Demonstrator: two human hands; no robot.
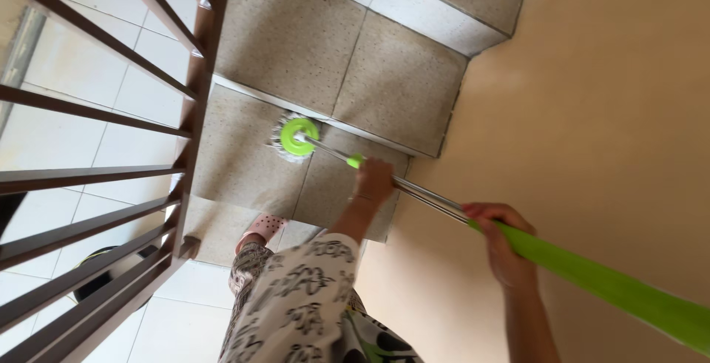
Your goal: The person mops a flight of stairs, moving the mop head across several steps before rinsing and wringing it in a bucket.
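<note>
While I stand on the staircase looking down, one beige wall (pixel 592 96) fills my right side and shuts off any room there. I count three speckled steps (pixel 355 59) running from it across to the wooden railing (pixel 200 74) on my left, whose dark bars, about seven that I can see, fence the open edge; beyond them lies a white tiled floor (pixel 66 133) lower down. Each step ends in a pale front edge, and the tread where the mop works is bare on both sides of the mop head.

One mop (pixel 414 189) crosses the view on a slant: a green grip at my end, a bare metal shaft in the middle, and a round green disc with pale strands (pixel 297 138) pressed on the middle step, close to the riser of the step above.

Both my hands are closed around it. My right hand (pixel 503 241) wraps where the green grip meets the metal; my left hand (pixel 373 182) clasps the shaft lower down, just behind a small green collar. One pink perforated shoe (pixel 262 228) shows on the nearest step, just beside the railing post, beneath my patterned sleeve (pixel 303 296).
</note>
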